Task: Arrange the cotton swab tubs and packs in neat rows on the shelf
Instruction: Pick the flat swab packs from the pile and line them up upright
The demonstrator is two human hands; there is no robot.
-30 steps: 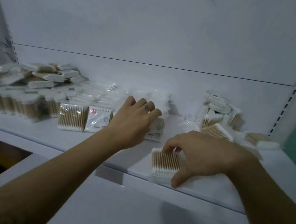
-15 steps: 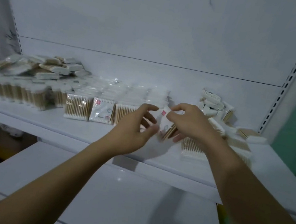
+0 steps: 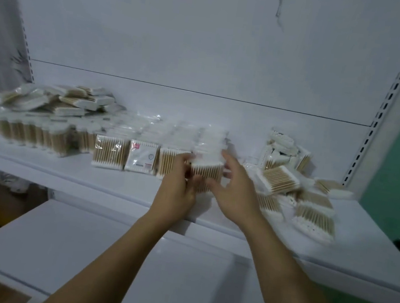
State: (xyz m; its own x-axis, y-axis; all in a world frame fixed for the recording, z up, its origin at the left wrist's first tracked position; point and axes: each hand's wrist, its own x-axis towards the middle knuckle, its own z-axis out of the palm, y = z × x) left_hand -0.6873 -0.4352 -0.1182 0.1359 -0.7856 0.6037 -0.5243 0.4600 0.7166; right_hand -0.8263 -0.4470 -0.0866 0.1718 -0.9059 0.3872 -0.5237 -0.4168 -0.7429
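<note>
The left hand (image 3: pixel 179 186) closes its grip on a swab pack (image 3: pixel 207 175) over the shelf (image 3: pixel 113 185), and the right hand (image 3: pixel 235 191) lies straight-fingered, grip open, against it. The pack sits at the right end of the row of packs (image 3: pixel 111 151), with a loose heap (image 3: pixel 279 180) further right.
</note>
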